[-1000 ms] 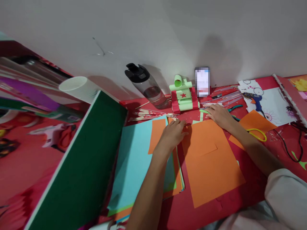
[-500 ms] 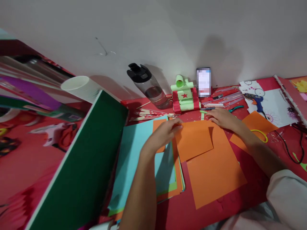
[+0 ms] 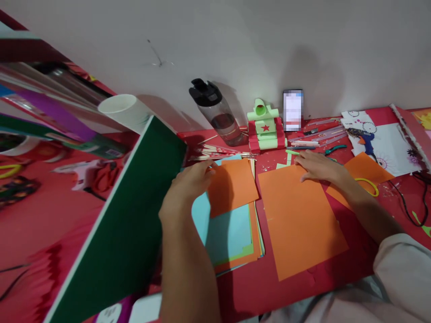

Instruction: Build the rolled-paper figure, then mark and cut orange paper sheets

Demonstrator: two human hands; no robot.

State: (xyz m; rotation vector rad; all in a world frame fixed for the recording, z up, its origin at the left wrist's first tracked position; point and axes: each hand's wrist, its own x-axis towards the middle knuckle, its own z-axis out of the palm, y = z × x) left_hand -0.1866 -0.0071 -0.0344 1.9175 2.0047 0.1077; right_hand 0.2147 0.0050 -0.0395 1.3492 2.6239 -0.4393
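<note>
My left hand (image 3: 191, 179) is over the paper stack at the left, its fingers closed at the upper left edge of a smaller orange paper sheet (image 3: 234, 186). That sheet lies across the light blue paper (image 3: 232, 233) topping the stack. My right hand (image 3: 318, 166) rests with fingers apart on the top right edge of a larger orange sheet (image 3: 299, 220), which lies flat on the red tabletop (image 3: 242, 296). Just beyond the right fingers are small light green paper strips (image 3: 288, 158).
A green board (image 3: 124, 224) stands upright at my left. Along the wall are a water bottle (image 3: 220, 114), a green and red paper model (image 3: 266, 128) and a phone (image 3: 292, 110). To the right lie a blue glue gun (image 3: 367, 141), yellow-handled scissors (image 3: 368, 186) and orange paper (image 3: 367, 168).
My left hand has moved left with the smaller orange sheet, from above the larger sheet onto the stack. My right hand has stayed near the larger sheet's top edge. The view has shifted slightly.
</note>
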